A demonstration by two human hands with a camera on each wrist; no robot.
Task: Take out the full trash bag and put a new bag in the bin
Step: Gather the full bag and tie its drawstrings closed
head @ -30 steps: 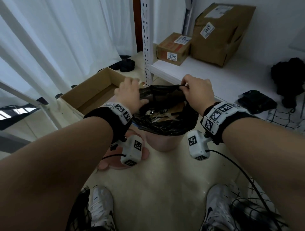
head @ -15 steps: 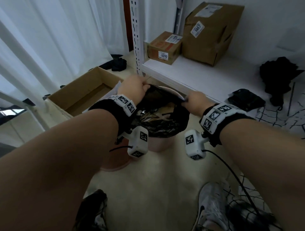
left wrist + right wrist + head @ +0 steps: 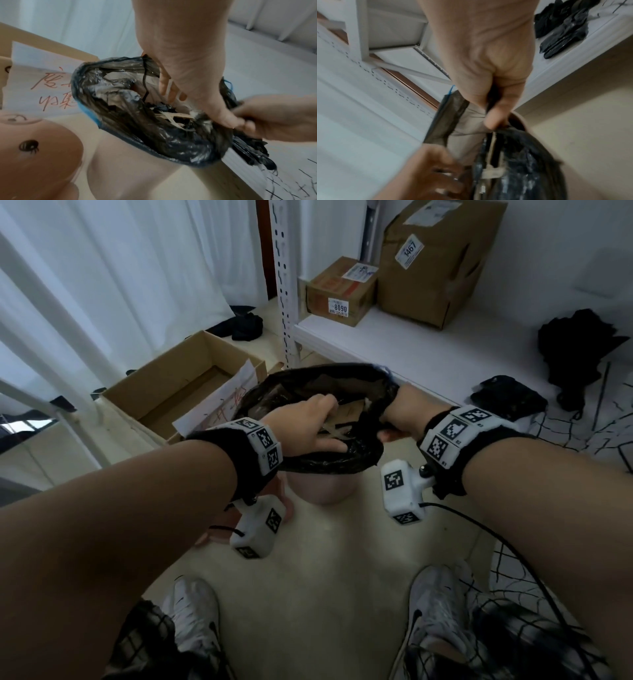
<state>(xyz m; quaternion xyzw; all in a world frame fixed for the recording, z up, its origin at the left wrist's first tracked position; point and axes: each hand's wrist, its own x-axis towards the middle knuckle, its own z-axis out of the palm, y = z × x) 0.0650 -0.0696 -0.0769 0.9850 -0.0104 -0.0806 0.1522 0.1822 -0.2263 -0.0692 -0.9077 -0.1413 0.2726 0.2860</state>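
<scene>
The black trash bag [image 3: 308, 381], full of paper scraps, sits in the pink bin [image 3: 322, 491] on the floor, its blue-edged rim pulled up off the bin. My left hand [image 3: 315, 422] reaches into the bag's mouth with fingers straight and the thumb along the near rim. In the left wrist view, those fingers [image 3: 168, 86] lie inside the bag [image 3: 137, 121]. My right hand [image 3: 400, 416] grips the rim on the right side. The right wrist view shows that hand [image 3: 491, 94] pinching gathered black plastic [image 3: 522, 162].
An open cardboard box [image 3: 178, 392] holding a sheet with red writing [image 3: 222, 405] stands left of the bin. Right behind the bin is a low white shelf [image 3: 411, 350] with two boxes and folded black bags [image 3: 507, 402]. The pink lid [image 3: 34, 148] lies beside the bin.
The bag's rim has come off the bin and risen. My left hand moved from the far left rim into the bag's mouth. My right hand shifted to the right side and bunched the rim.
</scene>
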